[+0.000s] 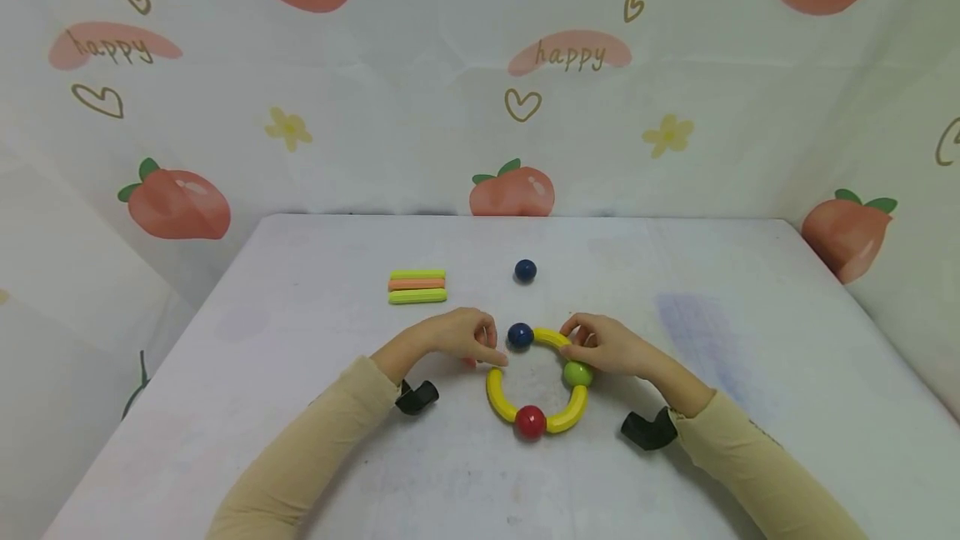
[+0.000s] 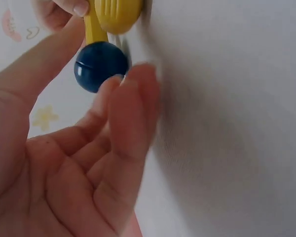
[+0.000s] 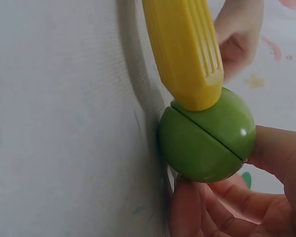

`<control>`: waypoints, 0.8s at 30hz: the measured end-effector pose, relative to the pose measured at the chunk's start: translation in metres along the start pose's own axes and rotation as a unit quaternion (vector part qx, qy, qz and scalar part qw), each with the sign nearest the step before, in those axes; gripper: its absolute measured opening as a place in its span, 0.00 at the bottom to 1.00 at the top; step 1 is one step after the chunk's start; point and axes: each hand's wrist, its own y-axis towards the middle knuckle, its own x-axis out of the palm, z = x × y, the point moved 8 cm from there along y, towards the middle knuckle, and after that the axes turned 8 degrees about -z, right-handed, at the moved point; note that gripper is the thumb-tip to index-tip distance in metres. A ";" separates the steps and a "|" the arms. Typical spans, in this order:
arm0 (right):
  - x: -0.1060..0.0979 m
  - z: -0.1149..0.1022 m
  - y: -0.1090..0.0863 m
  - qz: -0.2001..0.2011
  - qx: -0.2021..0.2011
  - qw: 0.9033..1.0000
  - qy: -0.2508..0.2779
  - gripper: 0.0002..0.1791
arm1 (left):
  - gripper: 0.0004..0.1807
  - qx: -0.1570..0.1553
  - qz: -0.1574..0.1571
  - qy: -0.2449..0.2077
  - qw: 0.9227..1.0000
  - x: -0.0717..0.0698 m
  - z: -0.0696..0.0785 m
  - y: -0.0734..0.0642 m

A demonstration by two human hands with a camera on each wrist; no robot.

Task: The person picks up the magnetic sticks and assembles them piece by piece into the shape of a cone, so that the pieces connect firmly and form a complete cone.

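A ring of curved yellow rods and balls lies on the table. Its blue ball (image 1: 521,336) joins the upper-right yellow rod (image 1: 551,337), followed by a green ball (image 3: 207,140), a lower-right yellow rod (image 1: 567,412), a red ball (image 1: 530,422) and a left yellow rod (image 1: 498,397). Between that left rod's upper end and the blue ball is a gap. Beside the gap is my left hand (image 1: 467,335), fingers loosely bent and nothing visible in its grasp. My right hand (image 1: 611,345) pinches the upper-right rod near the green ball; the fingertips are partly hidden in the right wrist view.
Behind the ring sits a loose blue ball (image 1: 526,271). Two yellow-green sticks (image 1: 417,297) and an orange stick (image 1: 417,283) lie side by side at back left. A small red-orange patch (image 1: 470,362) shows under the left hand. A printed cloth (image 1: 405,148) hangs behind the table.
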 end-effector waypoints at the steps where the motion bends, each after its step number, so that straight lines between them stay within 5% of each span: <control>1: -0.001 0.000 0.000 0.002 0.003 1.000 0.000 0.14 | 0.16 -0.014 -0.009 0.002 1.000 0.002 -0.002 -0.002; 10: -0.003 0.003 -0.001 0.016 0.005 1.000 0.007 0.13 | 0.25 -0.077 -0.023 -0.011 0.997 0.017 -0.008 -0.009; 24: -0.002 0.004 -0.001 0.017 0.009 1.000 0.011 0.13 | 0.18 -0.028 0.015 -0.020 0.999 0.014 -0.002 -0.005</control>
